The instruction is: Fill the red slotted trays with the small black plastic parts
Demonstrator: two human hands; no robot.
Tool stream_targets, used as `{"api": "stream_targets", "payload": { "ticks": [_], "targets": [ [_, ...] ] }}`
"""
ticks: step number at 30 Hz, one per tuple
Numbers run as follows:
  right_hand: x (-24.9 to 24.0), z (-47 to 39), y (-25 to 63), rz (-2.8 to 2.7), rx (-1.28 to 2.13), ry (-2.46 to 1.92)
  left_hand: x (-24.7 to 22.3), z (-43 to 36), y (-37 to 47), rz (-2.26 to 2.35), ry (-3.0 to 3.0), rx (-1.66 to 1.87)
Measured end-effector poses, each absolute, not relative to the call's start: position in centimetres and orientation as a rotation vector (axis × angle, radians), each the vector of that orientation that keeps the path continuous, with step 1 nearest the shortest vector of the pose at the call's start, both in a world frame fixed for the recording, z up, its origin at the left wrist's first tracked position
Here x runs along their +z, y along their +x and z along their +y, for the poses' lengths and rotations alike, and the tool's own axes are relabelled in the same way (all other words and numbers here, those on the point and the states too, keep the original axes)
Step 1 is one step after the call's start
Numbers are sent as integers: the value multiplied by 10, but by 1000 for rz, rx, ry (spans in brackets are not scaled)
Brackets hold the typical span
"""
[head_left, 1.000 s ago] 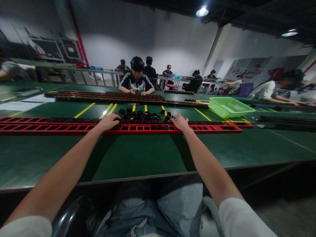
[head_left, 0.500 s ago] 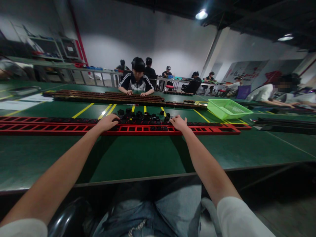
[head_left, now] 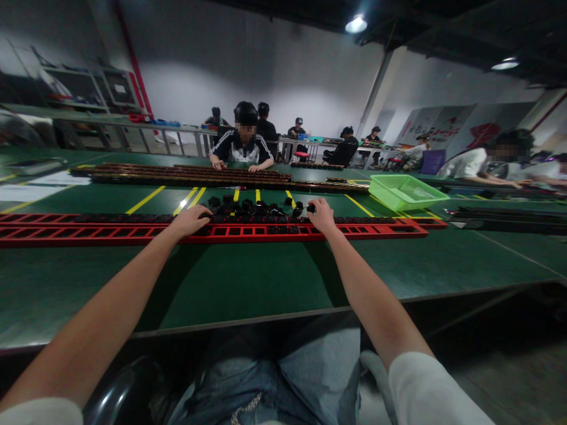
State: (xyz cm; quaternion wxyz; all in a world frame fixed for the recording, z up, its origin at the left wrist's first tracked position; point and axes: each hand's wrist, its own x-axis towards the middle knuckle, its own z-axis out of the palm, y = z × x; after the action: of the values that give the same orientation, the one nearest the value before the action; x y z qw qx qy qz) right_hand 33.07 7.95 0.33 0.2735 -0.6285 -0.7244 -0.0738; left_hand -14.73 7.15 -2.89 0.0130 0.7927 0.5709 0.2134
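Outstretched, the right hand (head_left: 322,216) pinches a small, angular black piece (head_left: 311,208) by the slotted, ladder-like red frames (head_left: 248,238); the left hand (head_left: 191,221) curls over them, its hold unclear.

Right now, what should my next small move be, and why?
Probably lower the right hand and set the small black part it seems to pinch into an open slot of the nearer red rack. That rack lies just below the hand, and its middle slots hold black parts while others beside them look unfilled.
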Motion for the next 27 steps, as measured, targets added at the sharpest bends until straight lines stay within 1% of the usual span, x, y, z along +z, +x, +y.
{"api": "stream_targets", "payload": {
  "ticks": [13, 20, 27],
  "targets": [
    [-3, 83, 334, -1888, -90, -1517, -26, 71, -146, 1778, 2475, 650],
    [-1, 82, 333, -1870, -85, -1572, -27, 72, -146, 1777, 2484, 657],
    [5, 75, 329, -1878, -45, -1467, -26, 69, -146, 1765, 2480, 649]
  ]
}}
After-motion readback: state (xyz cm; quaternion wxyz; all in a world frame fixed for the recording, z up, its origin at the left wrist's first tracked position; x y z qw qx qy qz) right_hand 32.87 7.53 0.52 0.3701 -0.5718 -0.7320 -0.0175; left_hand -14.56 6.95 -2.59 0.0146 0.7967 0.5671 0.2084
